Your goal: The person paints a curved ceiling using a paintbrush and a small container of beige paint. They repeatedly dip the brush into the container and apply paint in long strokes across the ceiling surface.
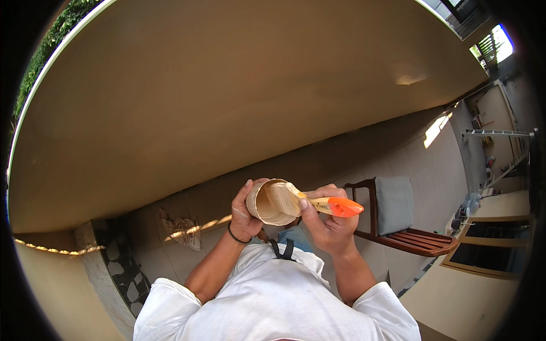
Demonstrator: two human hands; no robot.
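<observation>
In front of my chest, my left hand (pixel 243 213) is wrapped round the side of a small round paint pot (pixel 261 208), its outside smeared with beige. The pot is tilted, so its mouth and pale coated inside show. My right hand (pixel 331 223) is closed on the wooden handle of a paintbrush (pixel 325 205) with an orange end. The paint-covered bristles reach into the pot's mouth and lie against its inner wall. How much paint is at the bottom cannot be made out.
A broad tan wall (pixel 227 102) stretches ahead. To my right is a wooden chair (pixel 418 240) with a grey cushion (pixel 394 204). A crumpled cloth (pixel 182 229) lies on the tiled floor (pixel 392 162) at the left. Farther right stands a metal ladder (pixel 498 133).
</observation>
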